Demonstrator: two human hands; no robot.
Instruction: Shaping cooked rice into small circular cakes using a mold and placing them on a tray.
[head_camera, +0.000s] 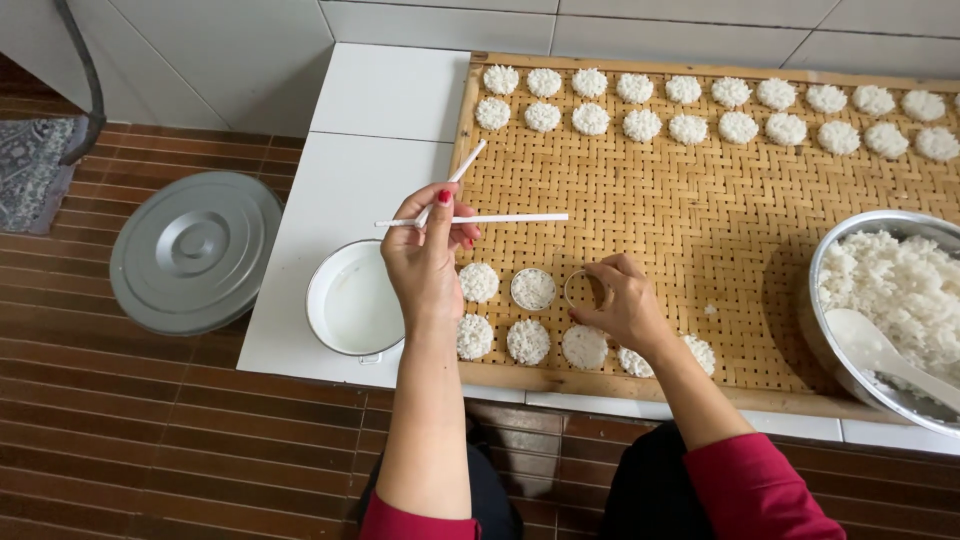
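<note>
My left hand (425, 262) holds a pair of white chopsticks (470, 217) above the woven bamboo tray (680, 220). My right hand (622, 300) grips a small metal ring mould (578, 287) resting on the tray. Beside it to the left, a second ring mould (533, 289) is filled with white rice. Round rice cakes (528, 341) lie in rows near the tray's front edge, one of them at my right wrist, partly hidden by it. Several more rice cakes (690, 110) line the tray's far edge in two rows.
A metal bowl of cooked rice (905, 290) with a white spoon (880, 355) stands at the right. A white pot of water (350, 300) sits on the white tiled ledge by the tray. A grey metal lid (195, 250) lies on the brown tile floor.
</note>
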